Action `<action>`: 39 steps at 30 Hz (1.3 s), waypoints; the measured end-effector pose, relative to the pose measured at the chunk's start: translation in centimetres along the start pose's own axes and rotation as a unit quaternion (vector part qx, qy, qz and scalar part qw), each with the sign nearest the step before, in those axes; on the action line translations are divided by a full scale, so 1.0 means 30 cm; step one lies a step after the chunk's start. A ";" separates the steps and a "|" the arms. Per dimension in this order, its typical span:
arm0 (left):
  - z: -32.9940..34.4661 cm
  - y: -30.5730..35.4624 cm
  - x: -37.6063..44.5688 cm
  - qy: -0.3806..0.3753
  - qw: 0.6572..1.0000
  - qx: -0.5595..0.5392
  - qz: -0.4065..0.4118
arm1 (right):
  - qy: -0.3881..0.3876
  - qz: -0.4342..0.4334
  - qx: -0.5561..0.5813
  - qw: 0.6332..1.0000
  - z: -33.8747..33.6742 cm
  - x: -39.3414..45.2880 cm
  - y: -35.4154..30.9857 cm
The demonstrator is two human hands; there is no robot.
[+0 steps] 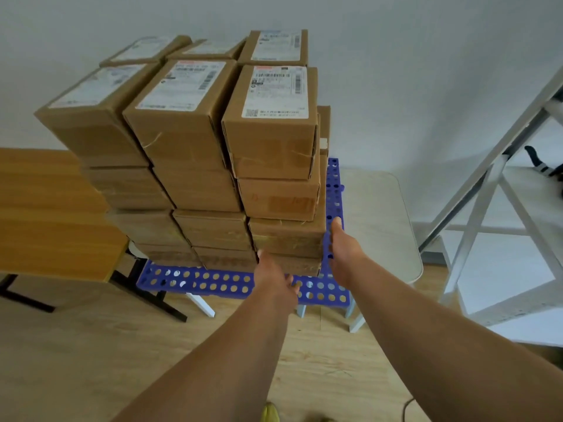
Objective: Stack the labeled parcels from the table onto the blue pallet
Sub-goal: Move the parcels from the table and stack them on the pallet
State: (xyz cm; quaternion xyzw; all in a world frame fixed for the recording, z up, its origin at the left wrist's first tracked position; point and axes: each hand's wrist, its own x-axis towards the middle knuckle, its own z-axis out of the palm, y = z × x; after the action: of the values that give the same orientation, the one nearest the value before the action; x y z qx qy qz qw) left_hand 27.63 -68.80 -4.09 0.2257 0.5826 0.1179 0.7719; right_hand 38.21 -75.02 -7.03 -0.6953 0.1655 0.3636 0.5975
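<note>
The labeled parcels are stacked in several tiers on the blue pallet, labels facing up on the top tier. The left hand is held at the front of the lowest right-hand parcel; the right hand is laid with straight fingers against its right side. Whether the left hand's fingers grasp anything cannot be told. A wooden table stands to the left.
</note>
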 end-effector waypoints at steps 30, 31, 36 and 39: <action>-0.166 0.184 0.090 -0.036 0.998 -0.030 0.032 | -0.061 0.134 0.120 0.982 0.256 -0.223 0.116; -0.175 0.204 0.090 -0.039 0.998 -0.009 0.042 | -0.070 0.118 0.105 0.985 0.274 -0.230 0.103; -0.218 0.281 0.121 0.003 0.989 0.124 0.076 | -0.060 0.058 0.063 0.995 0.357 -0.241 0.087; -0.264 0.337 0.140 -0.009 0.988 0.137 0.063 | -0.065 0.083 0.122 0.987 0.425 -0.269 0.105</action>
State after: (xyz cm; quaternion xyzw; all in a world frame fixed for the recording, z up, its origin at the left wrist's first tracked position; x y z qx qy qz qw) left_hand 22.12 -56.45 -4.46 0.3668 0.5706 0.0829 0.7301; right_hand 26.70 -65.28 -3.86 -0.5760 0.2261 0.4339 0.6548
